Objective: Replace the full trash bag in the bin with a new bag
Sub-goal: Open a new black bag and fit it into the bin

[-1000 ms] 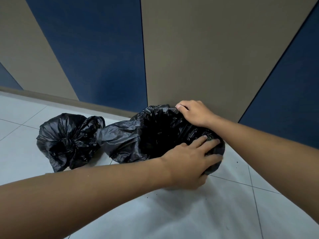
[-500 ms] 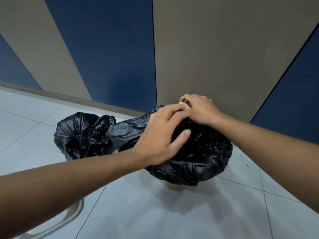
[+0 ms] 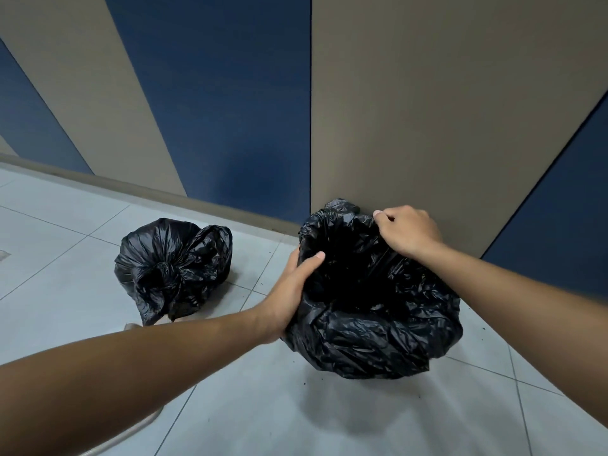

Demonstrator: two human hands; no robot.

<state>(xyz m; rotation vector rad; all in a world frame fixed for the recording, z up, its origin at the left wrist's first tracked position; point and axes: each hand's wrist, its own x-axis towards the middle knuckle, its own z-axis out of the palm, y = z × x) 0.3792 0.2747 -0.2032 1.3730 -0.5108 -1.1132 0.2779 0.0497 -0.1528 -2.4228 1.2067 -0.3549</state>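
Observation:
A new black trash bag (image 3: pixel 378 330) is draped over the bin and hides it completely; its mouth gapes open and dark. My left hand (image 3: pixel 292 291) grips the bag's left rim, thumb inside the opening and fingers outside. My right hand (image 3: pixel 408 232) pinches the far rim of the bag against the wall side. The full trash bag (image 3: pixel 171 268), black and knotted at the top, lies on the floor to the left, apart from the bin.
The bin stands on pale floor tiles (image 3: pixel 246 416) right against a wall of beige (image 3: pixel 427 126) and blue panels. A curved pale object (image 3: pixel 131 432) shows at the bottom left under my forearm. Small dark crumbs dot the tiles.
My left hand moved from the far rim beside my right hand to the bag's left rim and took hold there. The loose flap on the left has been pulled in over the bin.

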